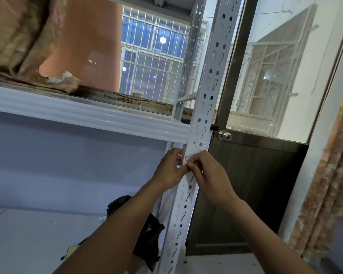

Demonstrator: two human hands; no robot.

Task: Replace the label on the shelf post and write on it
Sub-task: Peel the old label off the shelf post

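Observation:
A white perforated shelf post (pixel 203 99) runs from the top of the view down to the floor. A small white label with a red border (pixel 187 158) sits on the post just below the upper shelf. My left hand (pixel 169 171) is at the post's left side, fingers curled beside the label. My right hand (pixel 210 178) comes in from the right, its thumb and fingertips pinched at the label's lower edge. Most of the label is hidden by my fingers. No pen is in view.
A white shelf board (pixel 87 113) joins the post, with a folded brownish cloth (pixel 24 40) on top. A black bag (pixel 147 230) lies on the lower shelf. To the right stand a glass door with a round knob (pixel 224 135) and a curtain (pixel 329 194).

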